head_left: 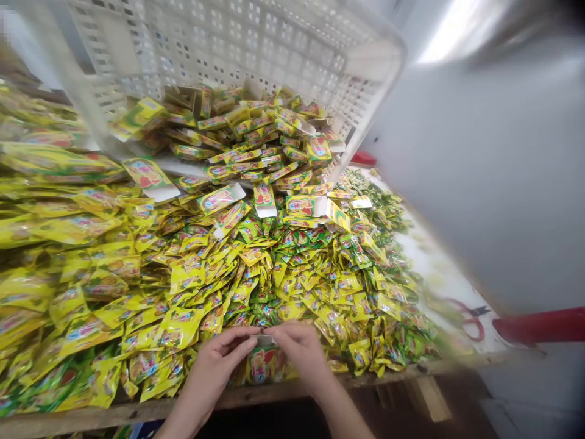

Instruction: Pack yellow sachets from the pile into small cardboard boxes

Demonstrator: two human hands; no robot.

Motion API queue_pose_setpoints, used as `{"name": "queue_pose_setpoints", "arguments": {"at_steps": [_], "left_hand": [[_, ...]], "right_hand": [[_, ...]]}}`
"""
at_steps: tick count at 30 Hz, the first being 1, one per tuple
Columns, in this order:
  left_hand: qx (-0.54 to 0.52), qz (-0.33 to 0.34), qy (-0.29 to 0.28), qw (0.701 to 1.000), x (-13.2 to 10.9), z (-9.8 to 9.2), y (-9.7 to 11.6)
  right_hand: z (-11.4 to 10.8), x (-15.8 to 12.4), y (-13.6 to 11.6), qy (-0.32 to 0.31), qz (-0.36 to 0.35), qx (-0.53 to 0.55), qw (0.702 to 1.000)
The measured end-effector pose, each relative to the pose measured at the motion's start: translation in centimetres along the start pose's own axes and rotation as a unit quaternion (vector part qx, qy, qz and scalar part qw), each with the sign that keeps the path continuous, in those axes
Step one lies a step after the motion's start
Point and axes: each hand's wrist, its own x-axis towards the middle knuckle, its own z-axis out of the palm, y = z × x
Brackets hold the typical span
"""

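Note:
Close to the table's front edge, a small yellow-and-green printed carton (261, 366) is held upright between my two hands. My left hand (223, 355) pinches its pale top flap from the left with thumb and forefinger. From the right, my right hand (299, 347) grips the same flap edge, its fingertips partly hidden behind the carton. Small yellow and green packets (189, 274) lie heaped all around both hands. Whether anything is inside the carton cannot be seen.
A white perforated plastic basket (372, 67) lies tipped toward me, spilling many small cartons (247, 155) onto the packets. Red-handled scissors (475, 329) rest at the right by a red tube-like object (543, 326). A grey wall (479, 152) borders the table's right side.

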Motion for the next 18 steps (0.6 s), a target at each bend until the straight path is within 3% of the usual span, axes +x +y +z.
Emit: {"name": "queue_pose_setpoints", "arguments": {"at_steps": [7, 12, 18], "left_hand": [[0.086, 0.072, 0.005, 0.994, 0.1, 0.4, -1.0], [0.189, 0.187, -0.003, 0.964, 0.4, 0.0, -0.4], [0.226, 0.197, -0.029, 0.954, 0.1, -1.7, -3.1]], "right_hand": [[0.1, 0.1, -0.2, 0.032, 0.001, -0.017, 0.999], [0.0, -0.2, -0.5, 0.066, -0.116, -0.115, 0.984], [0.2, -1.5, 0.3, 0.059, -0.232, -0.192, 0.952]]}}
